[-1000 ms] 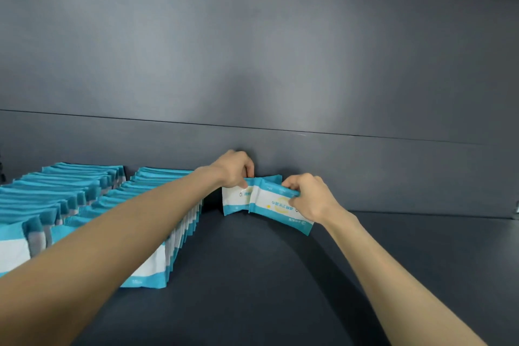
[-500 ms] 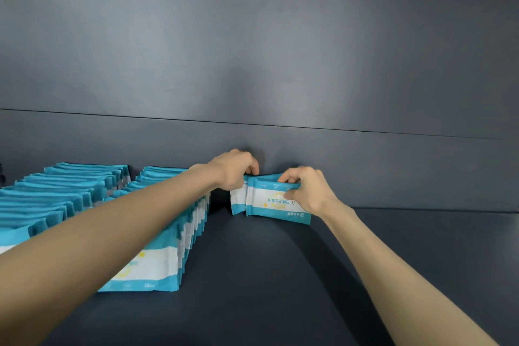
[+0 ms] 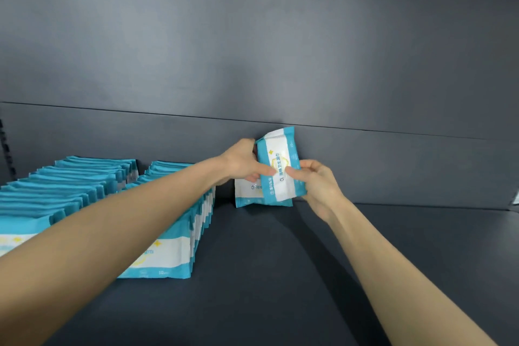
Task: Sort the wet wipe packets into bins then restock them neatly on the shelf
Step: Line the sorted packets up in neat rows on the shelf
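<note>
**Restocking, third row being started.** The packet point(image 3: 280, 168) is being held on end, slightly tilted, between the two hands and just in front of the back panel point(image 3: 252, 50). Whether its lower end is touching the shelf point(image 3: 280, 275) cannot be told. The left hand point(image 3: 243, 161) is pinching the packet's left edge, with the thumb lying across the printed face and the fingers hidden behind. The right hand point(image 3: 317, 185) is pinching the lower right part, with the thumb on the face and the other fingers curling.

A second packet point(image 3: 247, 198) is standing on its long edge just below the left hand, partly covered by the held one. Two rows point(image 3: 174, 233) of upright packets are running from front to back, to the left of the left hand and under its forearm.

By judgement, the step in hand is restocking, since no bin is showing. The next move calls for turning the packet level and lowering it in front of the second packet with the edges matching. The standing one, being a soft pouch, will probably need steadying so it does not tip forward.

The shelf is a dark matt board extending below and to the right of the right hand. The back panel is the same dark grey, with a horizontal seam passing just above both hands and a soft glare higher up. A slotted upright point(image 3: 5, 143) is showing far to the left of the left hand.
</note>
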{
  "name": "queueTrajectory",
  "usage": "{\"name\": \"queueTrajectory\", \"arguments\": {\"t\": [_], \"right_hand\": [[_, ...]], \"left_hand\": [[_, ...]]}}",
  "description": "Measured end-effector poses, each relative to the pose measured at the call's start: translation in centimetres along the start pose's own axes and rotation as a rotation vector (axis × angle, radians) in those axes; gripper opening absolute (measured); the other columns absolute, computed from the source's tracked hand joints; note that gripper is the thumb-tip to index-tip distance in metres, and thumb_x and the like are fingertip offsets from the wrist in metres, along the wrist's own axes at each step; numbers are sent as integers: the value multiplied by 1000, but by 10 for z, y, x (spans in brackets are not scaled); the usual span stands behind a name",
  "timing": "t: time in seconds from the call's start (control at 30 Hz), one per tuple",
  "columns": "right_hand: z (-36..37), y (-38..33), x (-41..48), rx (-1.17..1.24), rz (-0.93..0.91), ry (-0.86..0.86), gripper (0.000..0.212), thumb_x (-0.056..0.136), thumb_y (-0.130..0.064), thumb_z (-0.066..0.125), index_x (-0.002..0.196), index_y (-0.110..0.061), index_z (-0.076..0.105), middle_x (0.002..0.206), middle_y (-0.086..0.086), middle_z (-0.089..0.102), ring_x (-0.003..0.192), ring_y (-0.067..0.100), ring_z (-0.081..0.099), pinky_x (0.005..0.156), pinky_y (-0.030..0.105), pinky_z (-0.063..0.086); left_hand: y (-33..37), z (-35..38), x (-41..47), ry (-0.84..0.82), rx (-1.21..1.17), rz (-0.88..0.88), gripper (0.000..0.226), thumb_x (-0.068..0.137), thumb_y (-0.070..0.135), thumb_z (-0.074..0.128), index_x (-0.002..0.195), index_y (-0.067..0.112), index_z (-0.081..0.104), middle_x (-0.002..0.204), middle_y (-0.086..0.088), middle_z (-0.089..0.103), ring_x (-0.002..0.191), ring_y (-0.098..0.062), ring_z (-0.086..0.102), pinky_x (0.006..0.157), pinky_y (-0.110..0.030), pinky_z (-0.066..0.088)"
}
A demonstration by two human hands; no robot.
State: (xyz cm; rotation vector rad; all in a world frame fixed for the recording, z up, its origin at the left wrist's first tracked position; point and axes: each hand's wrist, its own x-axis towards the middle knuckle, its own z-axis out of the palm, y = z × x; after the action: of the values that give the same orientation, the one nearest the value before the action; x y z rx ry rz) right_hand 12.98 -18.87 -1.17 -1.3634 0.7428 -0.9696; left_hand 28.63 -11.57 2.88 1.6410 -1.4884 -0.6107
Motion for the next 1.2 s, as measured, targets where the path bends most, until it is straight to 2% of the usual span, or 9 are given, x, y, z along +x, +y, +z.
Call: {"name": "queueTrajectory", "arguments": {"t": [0.07,0.17,0.3,0.43,0.5,0.6,0.77,1.03,1.2], "right_hand": [[0,4,-4,-21,90,-73,22,87,-9,67,102,-9,51,106,10,69,90,24,68,80,39,56],[-3,7,-5,-167,62,-41,36,85,-7,70,113,-8,47,107,6,65,87,15,66,68,25,53],[-7,9,1,-451,-137,101,63,76,-7,78,129,-11,44,113,5,58,100,20,60,84,32,53],[-2,13,9,-797,-158,109,19,78,-12,78,87,-11,61,97,9,66,85,24,63,76,32,53],[1,14,13,-863,-149,124,22,80,-16,77,74,-17,55,99,11,67,87,29,65,79,40,56],[5,12,17,-1024,-194,104,21,84,-18,72,96,-12,56,114,8,58,101,27,60,84,40,53],[8,14,14,-1261,-245,17,63,82,-22,72,134,-19,36,134,6,36,110,34,54,91,44,47],[14,17,16,-1219,-235,-87,55,80,-17,74,126,-21,44,124,7,43,106,28,54,90,42,50],[20,18,17,-1317,-286,-66,56,81,-15,71,130,-18,42,125,9,46,107,34,55,89,42,48]], "left_hand": [[1,0,0,74,-87,28,29,79,0,72,96,10,50,87,-6,66,74,-16,64,65,-28,57],[2,-3,5,136,300,155,25,78,6,74,91,13,54,82,-7,64,68,-16,56,68,-27,48],[-5,4,10,7,553,215,21,80,10,73,99,13,66,85,-3,64,79,-17,54,79,-30,48],[-17,14,14,-27,714,222,26,78,12,75,102,11,66,96,-4,62,87,-18,55,83,-32,48],[-18,10,16,-5,802,221,35,76,13,77,107,10,62,107,-7,58,93,-20,53,81,-32,45],[-22,0,18,-20,994,161,49,77,20,77,119,11,53,119,-7,52,107,-27,51,83,-34,42],[-28,-1,17,-55,1071,101,46,81,26,73,119,9,53,122,-10,49,112,-28,49,84,-37,43],[-27,-6,17,-59,1216,179,36,85,32,68,111,13,51,115,-5,57,108,-24,49,73,-28,30],[-29,-10,18,-13,1345,259,36,87,34,64,113,14,50,118,-5,56,117,-24,47,91,-33,36]]}}
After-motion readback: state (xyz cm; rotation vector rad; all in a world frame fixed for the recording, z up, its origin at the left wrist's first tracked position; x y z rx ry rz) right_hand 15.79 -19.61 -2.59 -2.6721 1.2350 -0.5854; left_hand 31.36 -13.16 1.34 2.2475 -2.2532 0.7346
